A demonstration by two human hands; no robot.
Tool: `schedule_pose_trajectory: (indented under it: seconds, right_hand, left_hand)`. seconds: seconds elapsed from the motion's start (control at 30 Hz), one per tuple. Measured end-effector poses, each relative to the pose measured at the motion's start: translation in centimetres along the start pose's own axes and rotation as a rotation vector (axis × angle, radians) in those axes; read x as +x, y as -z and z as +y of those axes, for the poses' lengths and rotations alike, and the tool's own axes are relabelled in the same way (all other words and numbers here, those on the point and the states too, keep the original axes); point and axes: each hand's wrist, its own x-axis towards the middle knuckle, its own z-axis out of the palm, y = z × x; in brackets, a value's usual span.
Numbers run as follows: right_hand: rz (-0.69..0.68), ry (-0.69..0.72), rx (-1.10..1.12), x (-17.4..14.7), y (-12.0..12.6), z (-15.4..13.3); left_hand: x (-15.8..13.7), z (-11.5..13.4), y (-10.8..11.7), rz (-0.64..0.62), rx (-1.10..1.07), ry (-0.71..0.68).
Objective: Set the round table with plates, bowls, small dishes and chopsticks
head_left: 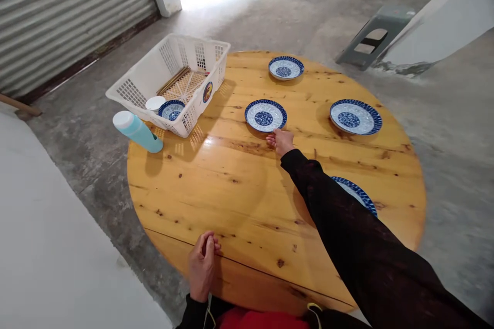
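Right hand (280,141) touches the rim of a blue plate (265,114), not gripping. Left hand (202,262) clenched on desk (216,190). White basket (170,79) holds a plate, cup, chopsticks.

Round table (239,205); plates (265,114); basket (154,69); bottle (138,132)

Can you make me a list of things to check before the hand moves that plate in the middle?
1. Right hand at the middle plate: fingertips at its near rim; whether they grip it, cannot tell.
2. Left hand out of the way: resting loosely closed on the near table edge, ok.
3. Room around the middle plate: bare wood on every side, ok.
4. Sleeve clear of other dishes: it passes over the near plate, not ok.
5. Teal bottle: tilted near the table's left edge beside the white basket, not ok.
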Motion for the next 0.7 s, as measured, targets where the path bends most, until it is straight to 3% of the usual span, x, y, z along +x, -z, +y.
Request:
schedule_pose_trajectory:
  seconds: [0.13,0.27,0.53,0.7]
  right_hand:
    - [0.016,0.010,-0.001,1.1,-0.4,0.2]
    - [0.011,0.029,-0.011,1.9,-0.2,0.4]
    - [0.017,0.119,-0.060,4.8,1.6,-0.4]
    - [0.027,0.237,-0.154,6.3,2.3,-1.0]
  left_hand:
    - [3.3,1.4,-1.5,-0.035,0.013,-0.056]
    - [9.2,4.4,-4.2,-0.113,0.121,-0.156]
    - [24.1,12.5,-13.9,-0.199,0.239,-0.376]
    - [29.7,16.3,-20.2,-0.191,0.233,-0.360]
